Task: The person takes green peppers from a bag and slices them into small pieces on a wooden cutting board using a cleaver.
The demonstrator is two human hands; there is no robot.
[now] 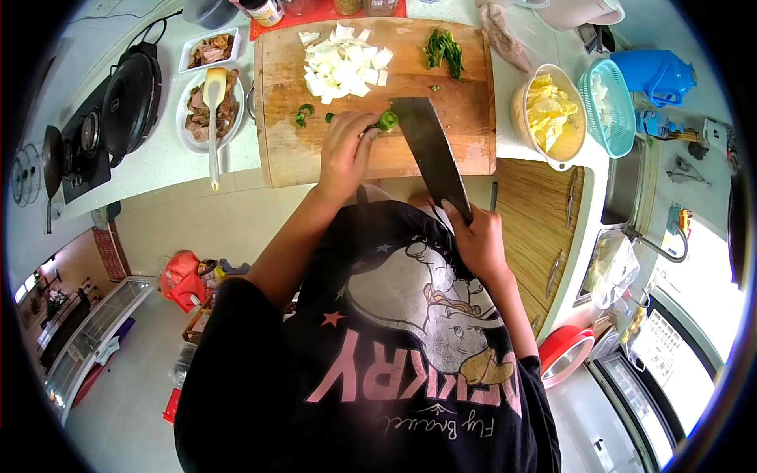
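My left hand (345, 151) is closed on a piece of green pepper (387, 121) above the wooden cutting board (284, 71). In my right hand (478, 240) is a cleaver (428, 142), gripped by its handle, its broad dark blade close beside the pepper. Small green pepper pieces (303, 115) lie on the board left of my left hand. Chopped white vegetable pieces (344, 63) are heaped toward the board's far side. A small pile of cut dark green pepper (444, 54) sits at the far right of the board.
Left of the board, a plate of sliced meat (211, 110) carries a spatula (214, 118); a white dish of meat (211, 50) stands behind. On the right are a colander of yellow-green leaves (550, 110) and a turquoise basket (611, 110). A dark pan (132, 102) is at the far left.
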